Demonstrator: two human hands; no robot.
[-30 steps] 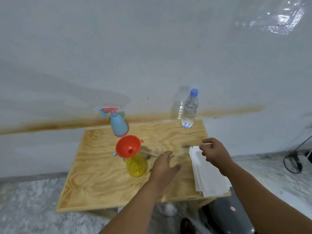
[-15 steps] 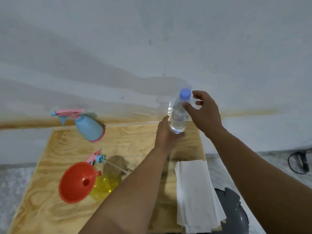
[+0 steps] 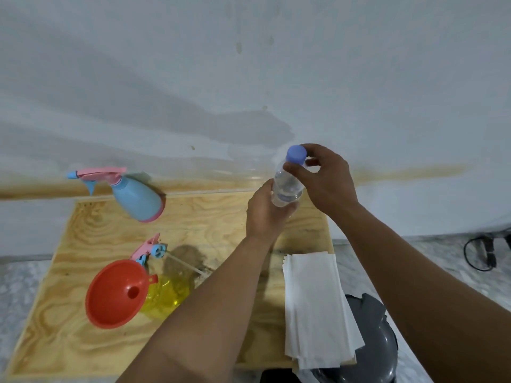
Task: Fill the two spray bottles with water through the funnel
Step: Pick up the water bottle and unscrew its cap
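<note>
Left hand (image 3: 266, 214) grasps the body of the water bottle (image 3: 287, 183), held above the far edge of the wooden surface (image 3: 83, 272); right hand (image 3: 326, 178) pinches its blue cap (image 3: 296, 153). Orange funnel (image 3: 116, 293) sits in the yellow spray bottle (image 3: 166, 297); the blue spray bottle (image 3: 135, 197) stands behind.

Pale wall (image 3: 249, 64) with brown stain band; plywood table (image 3: 83, 341); marbled floor (image 3: 428, 258); black cable (image 3: 481, 252) right.

The left hand (image 3: 266, 214) hides the water bottle's (image 3: 286, 186) base.
</note>
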